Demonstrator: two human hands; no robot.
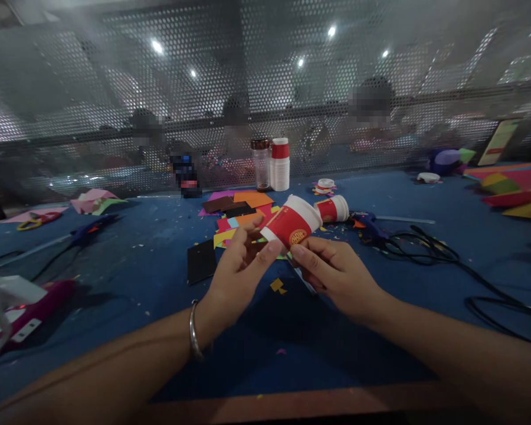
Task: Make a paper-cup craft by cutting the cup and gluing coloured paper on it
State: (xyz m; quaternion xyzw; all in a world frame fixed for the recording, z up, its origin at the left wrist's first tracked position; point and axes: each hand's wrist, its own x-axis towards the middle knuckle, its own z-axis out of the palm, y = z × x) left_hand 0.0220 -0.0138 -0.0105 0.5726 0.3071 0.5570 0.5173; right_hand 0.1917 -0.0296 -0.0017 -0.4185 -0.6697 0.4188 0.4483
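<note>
Tilted on its side above the blue table, a red and white paper cup [287, 221] is held between both hands. My left hand [243, 257] has its fingers closed around the narrow base end. With thumb and fingers, my right hand [331, 268] pinches the lower side near the round yellow print. A pale strip-like thing shows under the right fingers; what it is I cannot make out. Just behind lies a second red and white paper cup [333, 209] on its side. Sheets of coloured paper [252, 199] are spread beyond the left hand, with a black square piece [202, 261] beside it.
A blue glue gun [369, 226] with a black cable lies right; another glue gun [92, 230] lies left. Behind stand a clear bottle [261, 168] and a stack of paper cups [280, 168]. A purple power strip [30, 313] sits at left, and paper scraps [277, 285] lie in front.
</note>
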